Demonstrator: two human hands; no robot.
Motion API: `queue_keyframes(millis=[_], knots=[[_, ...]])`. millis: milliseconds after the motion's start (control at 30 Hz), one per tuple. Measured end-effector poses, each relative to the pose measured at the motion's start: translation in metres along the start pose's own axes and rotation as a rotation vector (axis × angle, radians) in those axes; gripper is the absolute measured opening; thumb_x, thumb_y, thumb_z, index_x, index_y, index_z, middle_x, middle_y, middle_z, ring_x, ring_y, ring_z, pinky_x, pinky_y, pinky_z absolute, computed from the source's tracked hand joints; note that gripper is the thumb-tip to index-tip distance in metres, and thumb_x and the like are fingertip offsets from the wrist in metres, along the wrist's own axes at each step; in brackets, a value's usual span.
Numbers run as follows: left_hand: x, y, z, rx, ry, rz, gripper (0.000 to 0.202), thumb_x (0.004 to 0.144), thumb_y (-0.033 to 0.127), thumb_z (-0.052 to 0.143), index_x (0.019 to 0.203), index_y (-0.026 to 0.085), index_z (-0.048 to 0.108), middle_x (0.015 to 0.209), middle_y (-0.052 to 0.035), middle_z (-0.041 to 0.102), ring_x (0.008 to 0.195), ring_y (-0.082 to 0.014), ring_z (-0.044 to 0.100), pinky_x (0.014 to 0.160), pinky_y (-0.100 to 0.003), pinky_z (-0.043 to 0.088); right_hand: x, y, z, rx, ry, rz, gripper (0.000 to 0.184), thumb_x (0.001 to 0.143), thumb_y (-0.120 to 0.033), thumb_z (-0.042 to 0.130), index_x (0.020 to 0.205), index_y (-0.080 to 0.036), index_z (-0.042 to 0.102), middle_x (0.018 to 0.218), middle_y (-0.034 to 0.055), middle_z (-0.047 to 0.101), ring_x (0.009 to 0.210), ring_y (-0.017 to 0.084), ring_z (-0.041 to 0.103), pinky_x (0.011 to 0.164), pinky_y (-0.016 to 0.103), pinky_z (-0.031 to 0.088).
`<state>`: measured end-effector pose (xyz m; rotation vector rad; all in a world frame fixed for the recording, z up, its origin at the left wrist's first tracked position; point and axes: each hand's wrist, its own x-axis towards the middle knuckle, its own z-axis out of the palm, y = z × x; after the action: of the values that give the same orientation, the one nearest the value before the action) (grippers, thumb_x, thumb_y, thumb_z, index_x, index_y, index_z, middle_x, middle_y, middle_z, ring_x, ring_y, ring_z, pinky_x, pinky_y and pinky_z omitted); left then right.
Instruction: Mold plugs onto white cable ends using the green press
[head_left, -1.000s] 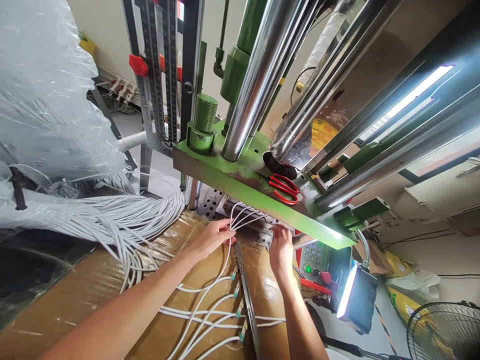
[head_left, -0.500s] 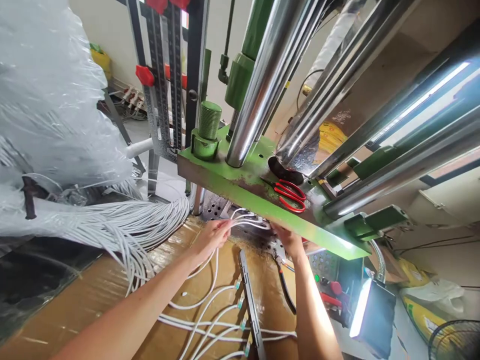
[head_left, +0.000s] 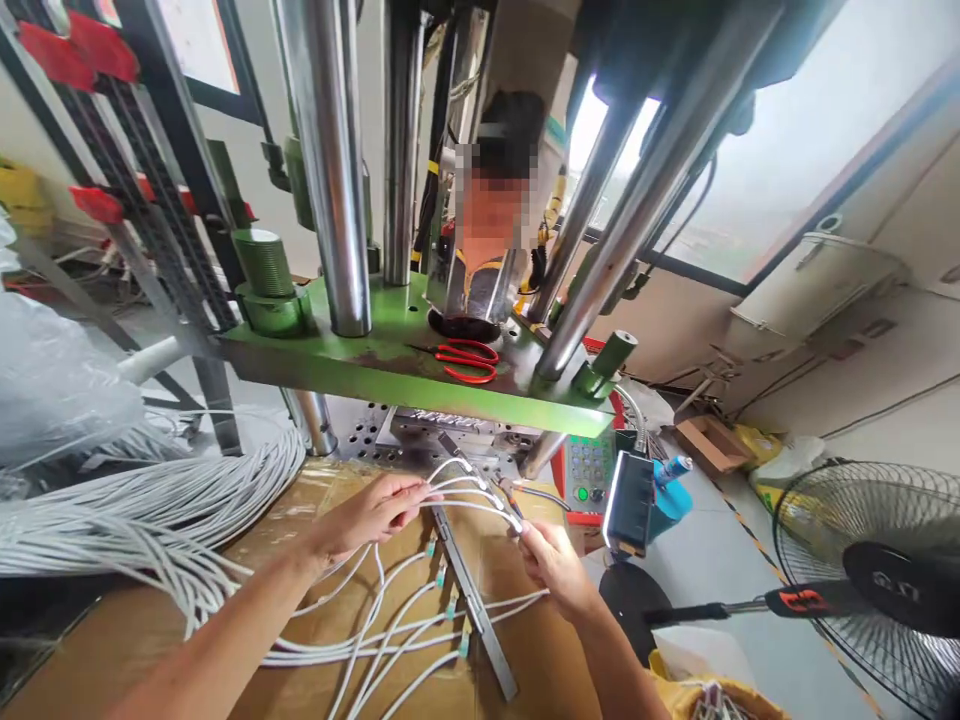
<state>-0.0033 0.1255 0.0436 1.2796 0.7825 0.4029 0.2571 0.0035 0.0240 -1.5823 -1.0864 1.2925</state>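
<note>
My left hand (head_left: 391,505) is closed around several white cables (head_left: 457,493), their free ends reaching toward the right. Those ends meet a narrow dark metal strip (head_left: 459,452) that slants under the press plate's front edge. My right hand (head_left: 551,553) pinches the near end of this strip; its fingers partly hide it. Below the hands, a long grey metal bar (head_left: 476,605) lies on the cardboard, with several cables ending in clear plugs (head_left: 452,607) along its left side. Behind the strip is a tool, partly hidden, perhaps pliers (head_left: 510,492).
Red-handled scissors (head_left: 471,360) lie on the green press plate (head_left: 360,372), with a metal mould (head_left: 442,422) beneath. Cable coils (head_left: 225,490) lie left. A control panel (head_left: 585,470), lamp (head_left: 628,505) and fan (head_left: 862,560) stand right. A person (head_left: 487,230) is behind the press.
Both hands have come out from beneath the plate toward me, bringing the cable ends and the strip with them. My view has swung right and up, showing the person and fan.
</note>
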Motion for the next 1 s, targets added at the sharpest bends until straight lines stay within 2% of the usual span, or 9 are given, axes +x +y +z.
queue_keyframes(millis=[200, 400, 500, 600, 667, 733, 833, 900, 1000], knots=[[-0.013, 0.001, 0.023, 0.105, -0.023, 0.006, 0.046, 0.079, 0.061, 0.057, 0.079, 0.016, 0.063, 0.057, 0.0041, 0.042, 0.049, -0.0096, 0.032, 0.044, -0.02, 0.022, -0.026, 0.015, -0.004, 0.107, 0.003, 0.074, 0.042, 0.081, -0.059, 0.05, 0.084, -0.019, 0.059, 0.06, -0.0076, 0.031, 0.045, 0.006, 0.017, 0.04, 0.021, 0.009], [-0.024, -0.005, 0.031, 0.194, -0.049, 0.01, 0.049, 0.084, 0.063, 0.05, 0.078, 0.016, 0.062, 0.058, 0.0039, 0.042, 0.051, -0.0102, 0.033, 0.048, -0.021, 0.027, -0.038, 0.025, 0.0, 0.071, 0.045, 0.063, 0.039, 0.085, -0.055, 0.042, 0.086, -0.019, 0.056, 0.058, -0.0092, 0.027, 0.044, 0.006, 0.012, 0.039, 0.021, 0.007], [-0.033, -0.008, 0.039, 0.202, -0.063, 0.012, 0.053, 0.085, 0.065, 0.046, 0.092, 0.016, 0.064, 0.057, 0.0053, 0.035, 0.051, -0.0104, 0.029, 0.049, -0.022, 0.023, -0.042, 0.027, 0.002, -0.042, 0.117, -0.026, 0.037, 0.088, -0.053, 0.042, 0.076, -0.02, 0.054, 0.057, -0.0073, 0.03, 0.045, 0.009, 0.022, 0.04, 0.022, 0.018], [-0.052, -0.01, 0.051, 0.182, -0.232, -0.005, 0.052, 0.087, 0.063, 0.046, 0.097, 0.016, 0.067, 0.057, 0.0053, 0.03, 0.052, -0.0103, 0.024, 0.049, -0.024, 0.017, -0.044, 0.029, 0.006, -0.177, 0.198, -0.137, 0.037, 0.088, -0.052, 0.049, 0.067, -0.021, 0.052, 0.062, -0.0017, 0.045, 0.059, 0.014, 0.043, 0.054, 0.026, 0.037], [-0.068, -0.014, 0.055, 0.146, -0.35, -0.034, 0.047, 0.087, 0.059, 0.051, 0.092, 0.016, 0.07, 0.057, 0.0042, 0.033, 0.052, -0.0096, 0.025, 0.048, -0.024, 0.016, -0.043, 0.034, 0.011, -0.318, 0.237, -0.184, 0.035, 0.091, -0.05, 0.045, 0.073, -0.022, 0.057, 0.071, 0.0018, 0.057, 0.068, 0.018, 0.052, 0.064, 0.028, 0.042], [-0.083, -0.021, 0.048, -0.028, -0.358, -0.096, 0.044, 0.084, 0.057, 0.057, 0.087, 0.015, 0.07, 0.054, 0.0049, 0.032, 0.048, -0.008, 0.023, 0.046, -0.023, 0.014, -0.038, 0.042, 0.013, -0.491, 0.264, -0.206, 0.036, 0.095, -0.048, 0.037, 0.084, -0.023, 0.061, 0.079, 0.0032, 0.064, 0.074, 0.019, 0.059, 0.068, 0.029, 0.046], [-0.101, -0.032, 0.019, -0.551, -0.116, -0.137, 0.036, 0.078, 0.051, 0.068, 0.079, 0.016, 0.063, 0.051, 0.0088, 0.023, 0.042, -0.005, 0.014, 0.039, -0.019, 0.01, -0.026, 0.057, 0.008, -0.792, 0.351, -0.233, 0.043, 0.095, -0.053, 0.031, 0.092, -0.025, 0.063, 0.084, 0.0052, 0.067, 0.078, 0.022, 0.064, 0.067, 0.031, 0.048], [-0.109, -0.031, -0.008, -0.874, 0.165, 0.003, 0.025, 0.082, 0.04, 0.065, 0.079, 0.016, 0.059, 0.054, 0.0091, 0.022, 0.041, -0.0043, 0.014, 0.036, -0.015, 0.012, -0.018, 0.065, 0.001, -1.002, 0.418, -0.322, 0.048, 0.094, -0.058, 0.03, 0.093, -0.025, 0.065, 0.087, 0.007, 0.068, 0.081, 0.025, 0.065, 0.068, 0.034, 0.05], [-0.114, -0.014, -0.047, -1.151, 0.511, 0.309, 0.022, 0.096, 0.025, 0.041, 0.092, 0.012, 0.058, 0.057, 0.0072, 0.029, 0.04, -0.005, 0.026, 0.034, -0.013, 0.025, -0.016, 0.073, -0.006, -1.163, 0.457, -0.503, 0.046, 0.093, -0.057, 0.034, 0.1, -0.026, 0.067, 0.089, 0.0074, 0.068, 0.083, 0.026, 0.064, 0.075, 0.036, 0.051]])
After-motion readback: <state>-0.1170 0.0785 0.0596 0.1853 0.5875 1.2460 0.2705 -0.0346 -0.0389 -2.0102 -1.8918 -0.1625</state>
